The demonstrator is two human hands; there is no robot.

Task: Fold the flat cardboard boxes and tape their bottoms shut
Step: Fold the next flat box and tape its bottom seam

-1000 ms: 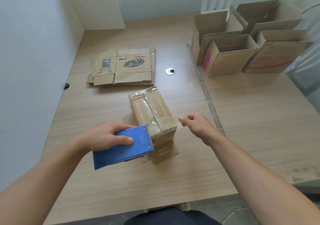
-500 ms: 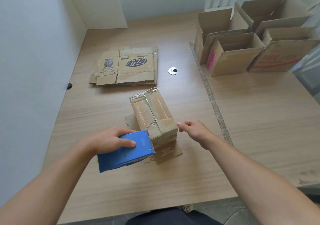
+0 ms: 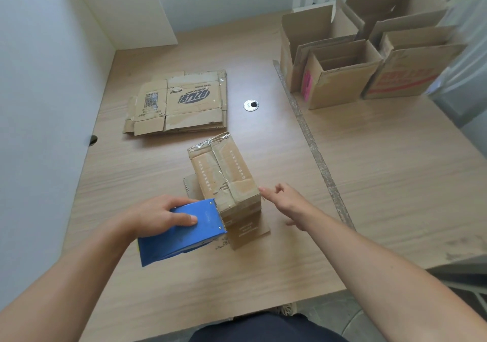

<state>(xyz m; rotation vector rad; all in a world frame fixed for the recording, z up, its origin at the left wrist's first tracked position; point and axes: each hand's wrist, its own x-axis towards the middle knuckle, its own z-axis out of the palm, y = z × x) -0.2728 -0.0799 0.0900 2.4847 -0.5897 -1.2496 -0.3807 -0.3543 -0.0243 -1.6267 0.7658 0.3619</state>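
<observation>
Since half a second ago the right grip (image 3: 287, 202) has uncurled; its fingers are now apart, just beside the box (image 3: 224, 172), probably to steady it. The left grip (image 3: 160, 216) clamps the blue tape dispenser (image 3: 184, 236), teeth against the box's near end, seemingly to cut tape. The box stands between both grips.

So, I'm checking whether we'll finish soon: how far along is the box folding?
Done: four folded boxes stand open at the far right. In hand: the upturned box has tape across its bottom; the left hand holds the blue tape dispenser at its near end, the right hand open beside it. Left: the stack of flat boxes.
</observation>
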